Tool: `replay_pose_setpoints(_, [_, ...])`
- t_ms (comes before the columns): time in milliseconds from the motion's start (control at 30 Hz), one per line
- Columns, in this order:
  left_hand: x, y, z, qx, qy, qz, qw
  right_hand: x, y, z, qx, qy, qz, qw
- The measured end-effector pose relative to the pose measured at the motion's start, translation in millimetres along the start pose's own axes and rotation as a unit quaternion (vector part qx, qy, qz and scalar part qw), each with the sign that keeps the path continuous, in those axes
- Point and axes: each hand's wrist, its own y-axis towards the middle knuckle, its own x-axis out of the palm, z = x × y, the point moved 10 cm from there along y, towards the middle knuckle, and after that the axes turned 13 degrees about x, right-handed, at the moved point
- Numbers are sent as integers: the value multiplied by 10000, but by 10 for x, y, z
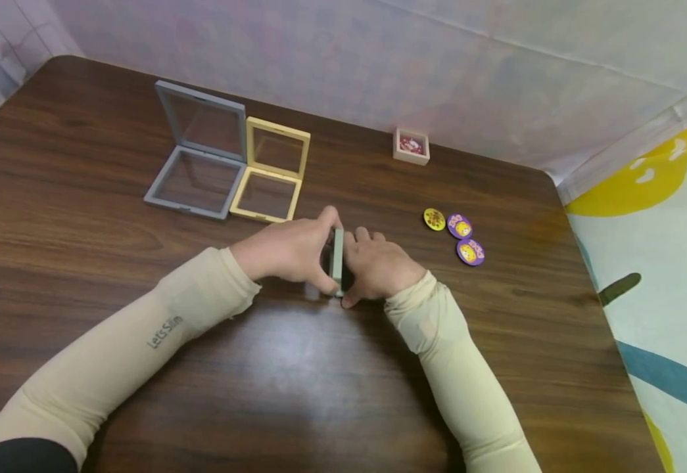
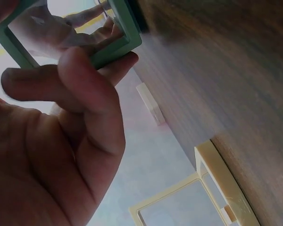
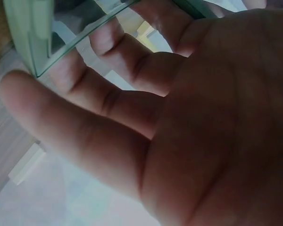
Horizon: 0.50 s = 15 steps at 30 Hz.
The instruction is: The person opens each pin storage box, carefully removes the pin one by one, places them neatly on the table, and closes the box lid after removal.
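Note:
In front of me, a small green frame [image 1: 337, 255] with clear film panes stands edge-on between my two hands. My left hand [image 1: 288, 251] grips it from the left, thumb at the near end and index finger at the far end. The left wrist view shows the frame's green border [image 2: 117, 54] above the curled fingers, and the other hand through the film. From the right, my right hand [image 1: 381, 264] holds the same frame, thumb at its near corner. Its fingers [image 3: 132, 61] lie along the frame in the right wrist view, partly seen through clear film.
A grey frame [image 1: 164, 172] and a yellow frame [image 1: 266, 173] stand hinged open at the back left. A small pale box [image 1: 409, 157] with red-patterned contents sits at the back. One yellow badge [image 1: 434, 219] and two purple badges [image 1: 459, 226] lie on the right of the wooden table [image 1: 296, 394].

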Motion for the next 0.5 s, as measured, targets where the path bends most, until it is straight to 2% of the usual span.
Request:
replay_pose_setpoints(233, [-4,-3,23,82,-74,129,9999,-2,16,19,97,-53,-39,9999])
replay_pose_setpoints(333, [-17,-8,37,137,3,186,9997,-6,29,60,270,-15,-36,9996])
replay_pose_setpoints(500, [-31,-16,14,67,626,116,9979,-16,52,160,806,135,93,9966])
